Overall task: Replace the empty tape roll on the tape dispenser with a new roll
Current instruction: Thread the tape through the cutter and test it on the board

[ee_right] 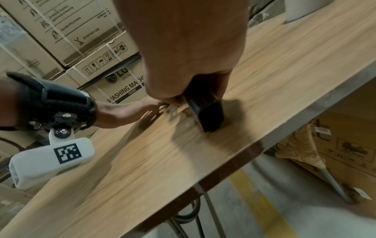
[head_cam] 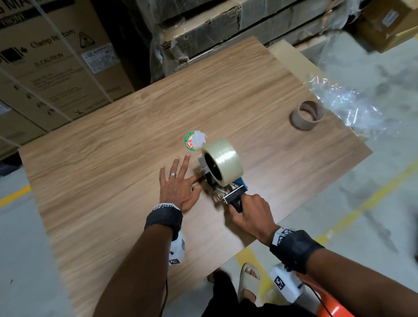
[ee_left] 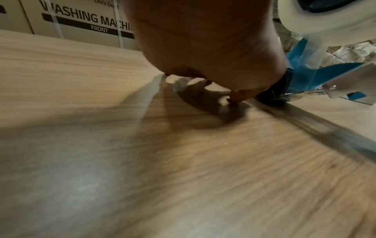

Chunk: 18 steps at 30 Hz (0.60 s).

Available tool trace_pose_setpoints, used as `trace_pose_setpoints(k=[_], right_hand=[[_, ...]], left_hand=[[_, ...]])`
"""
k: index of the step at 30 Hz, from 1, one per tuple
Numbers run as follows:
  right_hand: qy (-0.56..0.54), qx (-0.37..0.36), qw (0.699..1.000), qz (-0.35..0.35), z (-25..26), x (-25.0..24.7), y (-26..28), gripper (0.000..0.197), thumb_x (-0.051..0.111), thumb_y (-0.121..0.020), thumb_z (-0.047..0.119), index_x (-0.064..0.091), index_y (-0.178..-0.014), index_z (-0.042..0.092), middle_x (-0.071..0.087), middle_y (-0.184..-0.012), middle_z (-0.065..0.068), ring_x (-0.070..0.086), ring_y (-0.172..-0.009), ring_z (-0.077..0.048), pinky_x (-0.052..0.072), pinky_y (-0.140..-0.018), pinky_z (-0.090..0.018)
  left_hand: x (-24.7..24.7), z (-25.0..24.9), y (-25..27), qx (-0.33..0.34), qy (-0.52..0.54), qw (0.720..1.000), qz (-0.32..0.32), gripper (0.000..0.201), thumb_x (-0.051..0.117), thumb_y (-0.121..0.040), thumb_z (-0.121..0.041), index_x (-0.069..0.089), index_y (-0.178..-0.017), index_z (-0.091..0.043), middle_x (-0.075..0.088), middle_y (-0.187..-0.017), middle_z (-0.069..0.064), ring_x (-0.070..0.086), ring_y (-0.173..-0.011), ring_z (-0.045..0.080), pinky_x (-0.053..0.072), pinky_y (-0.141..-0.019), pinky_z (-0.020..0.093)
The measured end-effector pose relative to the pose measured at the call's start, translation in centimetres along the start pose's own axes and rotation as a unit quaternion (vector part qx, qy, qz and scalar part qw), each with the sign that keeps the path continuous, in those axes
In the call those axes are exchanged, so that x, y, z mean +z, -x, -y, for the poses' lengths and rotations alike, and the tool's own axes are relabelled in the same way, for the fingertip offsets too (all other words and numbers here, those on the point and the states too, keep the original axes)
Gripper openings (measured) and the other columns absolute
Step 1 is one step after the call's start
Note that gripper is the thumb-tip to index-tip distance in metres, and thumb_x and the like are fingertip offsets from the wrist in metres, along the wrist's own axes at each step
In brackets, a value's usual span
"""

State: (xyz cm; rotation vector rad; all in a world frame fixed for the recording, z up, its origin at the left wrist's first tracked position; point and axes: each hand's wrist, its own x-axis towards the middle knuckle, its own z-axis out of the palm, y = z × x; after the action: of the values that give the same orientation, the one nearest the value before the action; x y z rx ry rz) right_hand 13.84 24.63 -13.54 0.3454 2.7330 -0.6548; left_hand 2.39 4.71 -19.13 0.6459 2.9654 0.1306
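Note:
A blue and metal tape dispenser (head_cam: pixel 229 191) stands on the wooden table (head_cam: pixel 121 143) with a full clear tape roll (head_cam: pixel 223 165) mounted on it. My right hand (head_cam: pixel 249 212) grips its black handle (ee_right: pixel 205 111). My left hand (head_cam: pixel 179 183) lies flat on the table just left of the dispenser, fingers spread, with a fingertip by the dispenser's front end (ee_left: pixel 270 95). A strip of tape (ee_left: pixel 313 53) hangs from the roll (ee_left: pixel 325 24) over the blue frame. The empty brown cardboard core (head_cam: pixel 307 116) lies at the table's right side.
A round green and red label with crumpled white paper (head_cam: pixel 195 140) lies beyond the roll. Clear plastic wrap (head_cam: pixel 350 107) hangs off the table's right edge. Washing machine cartons (head_cam: pixel 30 62) and wrapped stacks (head_cam: pixel 236 8) stand behind. The near table edge (ee_right: pixel 254 149) is close to my right hand.

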Motion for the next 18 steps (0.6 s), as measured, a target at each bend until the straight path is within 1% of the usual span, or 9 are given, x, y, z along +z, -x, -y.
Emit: trace_pose_setpoints(k=[2, 4, 8, 10, 12, 13, 15, 17, 18], right_hand=[[-0.002, 0.004, 1.000, 0.002, -0.2, -0.1, 0.2, 0.038, 0.059, -0.091, 0.043, 0.044, -0.075, 0.012, 0.068, -0.086, -0.025, 0.062, -0.080, -0.046, 0.036, -0.062, -0.037], [0.004, 0.005, 1.000, 0.008, -0.5, -0.1, 0.6, 0.040, 0.060, -0.091, 0.043, 0.044, -0.075, 0.011, 0.068, -0.086, -0.025, 0.062, -0.080, -0.046, 0.033, -0.062, -0.035], [0.015, 0.003, 1.000, 0.016, -1.2, -0.2, 1.4, 0.040, 0.060, -0.091, 0.043, 0.045, -0.076, 0.010, 0.068, -0.085, -0.023, 0.058, -0.074, -0.043, 0.032, -0.062, -0.034], [0.015, 0.001, 1.000, 0.019, -1.3, -0.3, 1.7, 0.040, 0.060, -0.091, 0.044, 0.045, -0.076, 0.009, 0.067, -0.083, -0.022, 0.059, -0.075, -0.043, 0.032, -0.061, -0.034], [0.007, 0.004, 1.000, 0.025, -1.6, -0.2, 2.2, 0.041, 0.061, -0.090, 0.044, 0.046, -0.075, 0.009, 0.062, -0.078, -0.019, 0.056, -0.070, -0.041, 0.033, -0.060, -0.034], [0.005, 0.006, 1.000, 0.029, -1.9, -0.2, 2.6, 0.041, 0.061, -0.090, 0.043, 0.045, -0.074, 0.009, 0.057, -0.074, -0.016, 0.051, -0.067, -0.039, 0.032, -0.060, -0.033], [0.005, 0.014, 0.999, 0.035, -2.9, 0.1, 3.8, 0.044, 0.061, -0.089, 0.044, 0.040, -0.069, 0.010, 0.051, -0.070, -0.011, 0.044, -0.063, -0.035, 0.031, -0.058, -0.033], [0.002, 0.020, 0.999, 0.037, -3.9, 0.4, 4.9, 0.047, 0.061, -0.087, 0.043, 0.032, -0.062, 0.015, 0.048, -0.064, -0.010, 0.042, -0.061, -0.035, 0.031, -0.057, -0.033], [-0.007, 0.020, 0.999, 0.037, -4.3, 0.5, 5.3, 0.048, 0.059, -0.086, 0.043, 0.028, -0.060, 0.017, 0.047, -0.062, -0.009, 0.042, -0.060, -0.036, 0.031, -0.056, -0.033]], left_hand=[[0.2, -0.1, 0.0, -0.008, -0.004, 1.000, 0.006, 0.047, 0.034, -0.084, -0.051, 0.061, -0.123, -0.048, 0.014, -0.168, -0.002, 0.023, -0.150, 0.030, 0.018, -0.113, 0.062], [0.2, -0.1, 0.0, -0.014, -0.009, 1.000, 0.016, 0.046, 0.036, -0.085, -0.049, 0.059, -0.124, -0.048, 0.012, -0.168, -0.002, 0.021, -0.151, 0.030, 0.018, -0.115, 0.063], [0.0, -0.3, -0.1, -0.017, -0.001, 0.999, 0.035, 0.045, 0.040, -0.087, -0.047, 0.054, -0.130, -0.050, 0.009, -0.168, -0.002, 0.017, -0.152, 0.030, 0.015, -0.116, 0.064], [-0.3, -0.4, 0.0, -0.020, -0.003, 0.999, 0.049, 0.046, 0.040, -0.087, -0.047, 0.052, -0.132, -0.050, 0.006, -0.169, -0.002, 0.013, -0.153, 0.030, 0.013, -0.117, 0.065], [-0.7, -0.5, 0.0, -0.027, -0.004, 0.998, 0.065, 0.048, 0.039, -0.089, -0.049, 0.047, -0.136, -0.051, 0.000, -0.169, -0.003, 0.008, -0.154, 0.029, 0.011, -0.118, 0.064], [-1.0, -0.6, 0.0, -0.029, -0.004, 0.997, 0.076, 0.050, 0.039, -0.090, -0.050, 0.042, -0.140, -0.053, -0.003, -0.169, -0.004, 0.005, -0.155, 0.028, 0.010, -0.118, 0.064], [-1.2, -0.8, 0.1, -0.028, 0.001, 0.995, 0.098, 0.056, 0.037, -0.092, -0.051, 0.025, -0.147, -0.058, -0.009, -0.168, -0.004, -0.001, -0.155, 0.027, 0.007, -0.119, 0.065], [-1.5, -0.9, 0.1, -0.028, 0.013, 0.993, 0.113, 0.063, 0.036, -0.091, -0.049, 0.009, -0.146, -0.065, -0.012, -0.168, -0.004, -0.004, -0.155, 0.028, 0.005, -0.118, 0.065], [-1.6, -1.0, 0.0, -0.030, 0.021, 0.992, 0.120, 0.066, 0.036, -0.090, -0.049, 0.004, -0.145, -0.066, -0.013, -0.168, -0.004, -0.005, -0.155, 0.028, 0.005, -0.118, 0.066]])
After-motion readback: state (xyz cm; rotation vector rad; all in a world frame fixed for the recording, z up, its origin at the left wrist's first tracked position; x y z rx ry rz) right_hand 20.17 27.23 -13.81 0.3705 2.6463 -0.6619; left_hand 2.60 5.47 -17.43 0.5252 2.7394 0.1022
